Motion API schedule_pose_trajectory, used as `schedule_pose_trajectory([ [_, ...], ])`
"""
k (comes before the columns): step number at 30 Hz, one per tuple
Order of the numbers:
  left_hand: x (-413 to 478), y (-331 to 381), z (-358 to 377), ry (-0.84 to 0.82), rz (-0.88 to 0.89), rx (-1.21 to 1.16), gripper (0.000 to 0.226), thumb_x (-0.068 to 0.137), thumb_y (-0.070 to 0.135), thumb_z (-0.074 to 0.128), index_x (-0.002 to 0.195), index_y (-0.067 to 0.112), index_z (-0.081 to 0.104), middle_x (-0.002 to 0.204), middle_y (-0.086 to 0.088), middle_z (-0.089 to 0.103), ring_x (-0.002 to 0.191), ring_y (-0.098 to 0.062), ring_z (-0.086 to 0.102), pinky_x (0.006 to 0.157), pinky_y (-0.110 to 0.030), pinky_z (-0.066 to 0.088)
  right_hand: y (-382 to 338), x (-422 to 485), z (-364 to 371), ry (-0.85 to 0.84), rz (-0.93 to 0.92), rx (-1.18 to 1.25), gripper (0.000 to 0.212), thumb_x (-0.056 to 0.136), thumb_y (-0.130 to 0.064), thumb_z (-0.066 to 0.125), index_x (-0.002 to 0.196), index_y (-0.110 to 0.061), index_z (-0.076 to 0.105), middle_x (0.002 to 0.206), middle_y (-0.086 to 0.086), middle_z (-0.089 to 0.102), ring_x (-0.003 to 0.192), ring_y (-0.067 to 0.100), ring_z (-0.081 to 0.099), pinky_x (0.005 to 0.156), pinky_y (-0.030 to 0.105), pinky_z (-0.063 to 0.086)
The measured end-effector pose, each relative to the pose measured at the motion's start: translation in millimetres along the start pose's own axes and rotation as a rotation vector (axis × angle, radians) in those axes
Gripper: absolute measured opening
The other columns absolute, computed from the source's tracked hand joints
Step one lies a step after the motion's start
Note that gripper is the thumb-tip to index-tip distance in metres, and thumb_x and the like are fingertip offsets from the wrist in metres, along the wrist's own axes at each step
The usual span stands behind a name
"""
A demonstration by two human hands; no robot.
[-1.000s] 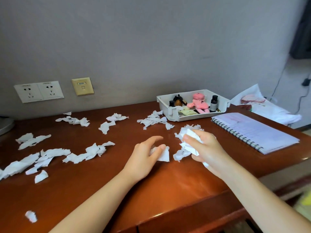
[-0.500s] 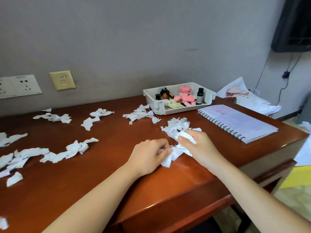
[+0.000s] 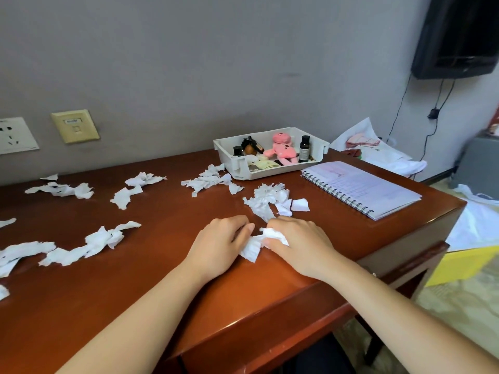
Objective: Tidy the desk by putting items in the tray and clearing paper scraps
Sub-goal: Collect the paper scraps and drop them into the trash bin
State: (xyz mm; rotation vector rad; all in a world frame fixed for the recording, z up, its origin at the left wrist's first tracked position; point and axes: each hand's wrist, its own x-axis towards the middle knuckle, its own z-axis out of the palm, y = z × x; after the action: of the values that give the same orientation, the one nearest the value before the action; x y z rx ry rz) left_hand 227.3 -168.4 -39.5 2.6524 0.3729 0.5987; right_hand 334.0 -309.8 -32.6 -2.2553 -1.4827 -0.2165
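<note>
My left hand [image 3: 220, 245] and my right hand [image 3: 299, 244] rest on the brown desk [image 3: 167, 292], pressed together around a bunch of white paper scraps [image 3: 256, 242]. Just beyond the hands lies a loose pile of torn scraps [image 3: 270, 198]. More scraps are strewn over the desk: a clump [image 3: 209, 180] in front of the tray, others [image 3: 135, 186] further left, and a long trail [image 3: 81, 245] at the left. The white tray [image 3: 229, 160] stands at the back and holds a pink plush toy [image 3: 282, 149], small dark bottles [image 3: 304, 148] and other small items.
A spiral notebook [image 3: 361, 186] lies at the desk's right end. Wall sockets [image 3: 75, 126] sit at the back left. Beyond the desk's right edge are white bags [image 3: 378, 155], a yellow sheet [image 3: 467, 263] and a wall-mounted screen [image 3: 459, 36] with hanging cables.
Both hands came down to the desk and closed together on the scraps. The right hand lowered its lifted bunch. The view swung to the right.
</note>
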Motion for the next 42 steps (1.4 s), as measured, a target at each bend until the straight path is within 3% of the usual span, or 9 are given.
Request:
schedule_pose_trajectory([
  [4,-5.1,1.3,-5.6,0.05,0.013,-0.105,0.036,0.097,0.028,0.045,0.072,0.004,0.053,0.059,-0.011,0.047,0.055,-0.014,0.036,0.055,-0.027,0.031,7.8,0.7,1.7,0.06,0.033,0.171,0.037,0.093,-0.041,0.051,0.063,-0.027,0.034,0.062,-0.008,0.04,0.065,0.019,0.043,0.051,0.025,0.029],
  [6,-8.2,7.0,-9.2,0.072,0.022,-0.141,0.036,0.097,0.027,0.046,0.072,0.002,0.054,0.058,-0.007,0.043,0.054,-0.011,0.033,0.052,-0.021,0.027,13.9,-0.1,0.2,0.093,0.073,0.278,0.038,0.093,-0.039,0.053,0.061,-0.023,0.039,0.06,-0.006,0.044,0.062,0.02,0.048,0.054,0.032,0.036],
  [9,-9.1,20.7,-13.3,0.113,0.037,-0.184,0.038,0.097,0.028,0.046,0.068,0.004,0.052,0.057,-0.002,0.039,0.054,-0.009,0.03,0.052,-0.02,0.027,21.9,-7.5,-7.9,0.143,0.105,0.373,0.039,0.092,-0.033,0.055,0.059,-0.019,0.042,0.057,-0.005,0.042,0.053,0.008,0.045,0.051,0.021,0.032],
  [15,-2.3,66.4,-1.4,0.103,0.112,-0.252,0.042,0.095,0.029,0.047,0.063,0.004,0.046,0.056,0.0,0.034,0.053,-0.009,0.029,0.05,-0.02,0.024,44.9,-36.6,-41.5,0.205,0.121,0.44,0.035,0.091,-0.028,0.058,0.058,-0.024,0.047,0.053,-0.01,0.05,0.053,0.004,0.045,0.052,0.017,0.033],
  [18,6.7,102.6,15.1,0.049,0.186,-0.32,0.042,0.096,0.027,0.048,0.059,0.008,0.044,0.056,0.002,0.031,0.053,-0.008,0.029,0.05,-0.021,0.023,66.6,-62.6,-58.5,0.23,0.173,0.461,0.031,0.091,-0.027,0.058,0.062,-0.015,0.052,0.057,-0.006,0.048,0.054,0.002,0.046,0.055,0.022,0.035],
  [21,16.2,136.1,35.0,-0.007,0.253,-0.404,0.042,0.096,0.025,0.048,0.057,0.015,0.038,0.055,0.003,0.031,0.053,-0.008,0.029,0.053,-0.024,0.024,93.7,-91.6,-67.2,0.25,0.238,0.441,0.029,0.09,-0.027,0.059,0.064,-0.015,0.055,0.057,-0.006,0.051,0.053,0.0,0.048,0.051,0.015,0.034],
  [29,27.7,202.7,114.6,-0.162,0.361,-0.511,0.047,0.096,0.023,0.049,0.053,0.024,0.031,0.051,0.005,0.027,0.05,-0.009,0.029,0.049,-0.02,0.023,169.6,-173.2,-65.2,0.309,0.455,0.488,0.049,0.088,-0.04,0.059,0.065,0.001,0.045,0.059,0.002,0.036,0.052,0.005,0.033,0.047,0.017,0.025],
  [35,25.5,223.0,199.0,-0.369,0.32,-0.547,0.048,0.097,0.023,0.049,0.054,0.019,0.029,0.053,0.003,0.026,0.051,-0.011,0.026,0.051,-0.024,0.021,223.6,-233.6,-39.2,0.244,0.682,0.51,0.034,0.092,-0.029,0.057,0.069,-0.004,0.056,0.064,0.013,0.051,0.058,0.017,0.045,0.058,0.03,0.031],
  [42,8.3,230.2,310.8,-0.592,0.12,-0.601,0.044,0.098,0.025,0.046,0.06,0.011,0.029,0.058,-0.002,0.024,0.056,-0.014,0.024,0.056,-0.032,0.017,281.9,-301.8,24.4,0.156,0.934,0.516,0.036,0.093,-0.026,0.055,0.061,-0.009,0.051,0.057,-0.001,0.045,0.054,0.016,0.042,0.056,0.032,0.03],
])
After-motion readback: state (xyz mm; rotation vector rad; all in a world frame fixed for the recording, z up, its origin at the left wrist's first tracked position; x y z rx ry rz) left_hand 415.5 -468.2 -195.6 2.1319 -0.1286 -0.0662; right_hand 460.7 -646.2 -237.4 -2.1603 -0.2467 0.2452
